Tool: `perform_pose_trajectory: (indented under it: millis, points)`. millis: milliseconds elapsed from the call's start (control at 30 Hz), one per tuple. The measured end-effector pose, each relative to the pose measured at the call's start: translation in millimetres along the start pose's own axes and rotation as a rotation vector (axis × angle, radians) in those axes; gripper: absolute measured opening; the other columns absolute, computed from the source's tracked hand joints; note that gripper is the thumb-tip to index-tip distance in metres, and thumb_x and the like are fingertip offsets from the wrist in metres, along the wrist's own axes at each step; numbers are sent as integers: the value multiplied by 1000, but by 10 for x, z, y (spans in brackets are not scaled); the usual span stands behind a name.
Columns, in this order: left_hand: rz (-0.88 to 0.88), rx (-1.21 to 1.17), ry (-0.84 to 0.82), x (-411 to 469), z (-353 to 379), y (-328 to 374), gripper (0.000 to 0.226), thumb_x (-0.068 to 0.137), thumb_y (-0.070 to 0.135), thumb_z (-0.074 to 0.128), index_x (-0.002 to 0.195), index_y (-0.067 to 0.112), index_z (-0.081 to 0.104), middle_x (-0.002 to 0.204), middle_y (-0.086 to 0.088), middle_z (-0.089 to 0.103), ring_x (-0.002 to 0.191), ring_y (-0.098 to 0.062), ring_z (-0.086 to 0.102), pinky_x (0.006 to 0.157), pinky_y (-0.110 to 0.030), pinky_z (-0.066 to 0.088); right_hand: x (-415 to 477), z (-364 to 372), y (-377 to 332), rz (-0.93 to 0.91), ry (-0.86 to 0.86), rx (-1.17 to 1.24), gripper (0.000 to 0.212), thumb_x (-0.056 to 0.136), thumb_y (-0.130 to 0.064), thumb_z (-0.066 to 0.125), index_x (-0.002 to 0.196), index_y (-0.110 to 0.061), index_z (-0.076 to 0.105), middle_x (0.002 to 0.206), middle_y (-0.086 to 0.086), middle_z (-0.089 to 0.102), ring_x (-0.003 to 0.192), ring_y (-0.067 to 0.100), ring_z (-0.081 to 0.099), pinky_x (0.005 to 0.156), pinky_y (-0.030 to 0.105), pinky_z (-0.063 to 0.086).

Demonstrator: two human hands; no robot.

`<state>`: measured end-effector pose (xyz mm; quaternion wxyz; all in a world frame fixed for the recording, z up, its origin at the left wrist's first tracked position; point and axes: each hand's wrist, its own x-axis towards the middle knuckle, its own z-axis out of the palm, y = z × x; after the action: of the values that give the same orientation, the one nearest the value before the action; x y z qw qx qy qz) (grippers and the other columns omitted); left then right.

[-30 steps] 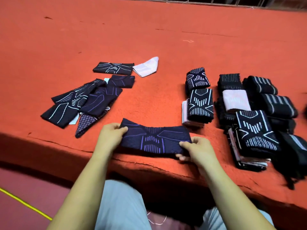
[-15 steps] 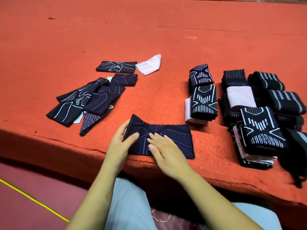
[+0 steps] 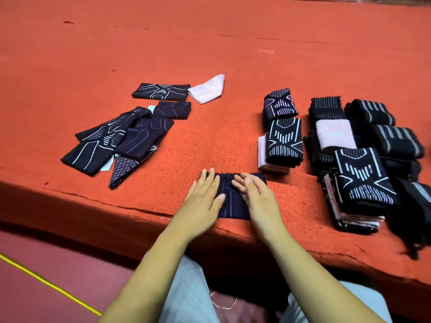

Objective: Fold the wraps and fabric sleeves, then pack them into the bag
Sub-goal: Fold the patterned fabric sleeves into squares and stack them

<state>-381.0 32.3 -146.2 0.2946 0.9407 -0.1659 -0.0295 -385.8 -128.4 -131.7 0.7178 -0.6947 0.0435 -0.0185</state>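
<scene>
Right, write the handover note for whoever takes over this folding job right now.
Left hand and right hand: both open, fingers straight, on the navy purple-lined fabric sleeve at the near edge of the red carpeted ledge.
Done: folded black patterned stacks on the right.
To do: pile of loose dark sleeves on the left, unfolded; no bag in view, packing not started.

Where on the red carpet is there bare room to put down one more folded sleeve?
Bare carpet lies between the unfolded pile and the nearest folded stack, beyond the sleeve being folded. The far carpet is also free. The right side is crowded: the stacks there touch.
</scene>
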Motion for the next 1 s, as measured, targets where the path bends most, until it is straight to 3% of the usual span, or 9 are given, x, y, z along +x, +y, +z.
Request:
perform_pose_trajectory:
  millis: [100, 167, 267, 467, 567, 667, 767, 900, 1000]
  points:
    - [-14, -19, 10, 16, -7, -33, 57, 107, 18, 34, 158, 11, 10, 165, 1, -7, 146, -7, -18, 123, -28, -7, -83, -34, 59, -227, -91, -468, 30, 99, -14, 53, 126, -17, 64, 129, -2, 65, 120, 2, 57, 108, 16, 36]
    - [-51, -132, 32, 42, -37, -44, 57, 105, 8, 36, 157, 8, 11, 165, -2, -4, 148, -9, -15, 118, -15, -10, -134, -14, 95, -309, -190, -619, 36, 97, -23, 54, 132, -17, 62, 139, -3, 58, 128, 1, 48, 111, 10, 26]
    - [-78, -205, 92, 52, -53, -47, 56, 103, 1, 37, 156, 6, 18, 165, -4, 4, 151, -12, -7, 106, 1, -9, -185, 18, 146, -385, -313, -794, 53, 91, -49, 52, 137, -22, 57, 148, -2, 48, 138, 8, 39, 119, 23, 22]
    - [-141, -218, 312, 42, -99, -137, 49, 91, 0, 60, 139, 4, 52, 146, -12, 48, 136, -23, 44, 118, -25, 27, -179, 41, 226, -447, -288, -977, 55, 94, -45, 54, 140, -15, 54, 161, -2, 26, 148, 15, 26, 122, 36, 21]
    - [-292, -212, 395, 26, -116, -124, 47, 85, 15, 72, 129, 7, 56, 110, -6, 59, 102, -24, 59, 98, -36, 46, -204, 48, 229, -530, -309, -1017, 52, 96, -39, 51, 140, -10, 53, 162, -5, 25, 150, 9, 16, 123, 37, 16]
    - [-416, -230, 307, 69, -204, -53, 24, 87, 23, 70, 107, 11, 65, 87, -1, 65, 85, -21, 61, 79, -31, 43, -203, 58, 142, -443, -371, -981, 52, 95, -36, 49, 140, -11, 53, 156, -5, 38, 146, 5, 25, 123, 32, 14]
    - [-441, -547, 295, 142, -290, 53, 10, 93, 18, 61, 90, 13, 69, 77, 0, 69, 68, -11, 60, 69, -30, 48, -144, 65, 4, -254, -335, -729, 36, 97, -33, 52, 128, -17, 64, 140, -5, 57, 131, 4, 47, 116, 24, 27]
    - [-392, -968, 193, 207, -260, 245, 28, 100, 1, 38, 101, 5, 66, 73, -4, 62, 60, -11, 55, 56, -17, 44, -32, 55, -243, 19, -98, -251, 22, 100, -35, 54, 102, -18, 67, 93, -8, 69, 81, -4, 61, 77, 15, 45]
    - [-331, -1030, 133, 208, -205, 346, 29, 100, -2, 39, 98, 7, 67, 76, -5, 64, 62, -10, 57, 59, -17, 45, -3, -52, -273, 109, -54, -198, 18, 95, -20, 63, 97, -4, 71, 76, -3, 67, 63, 2, 56, 60, 17, 43]
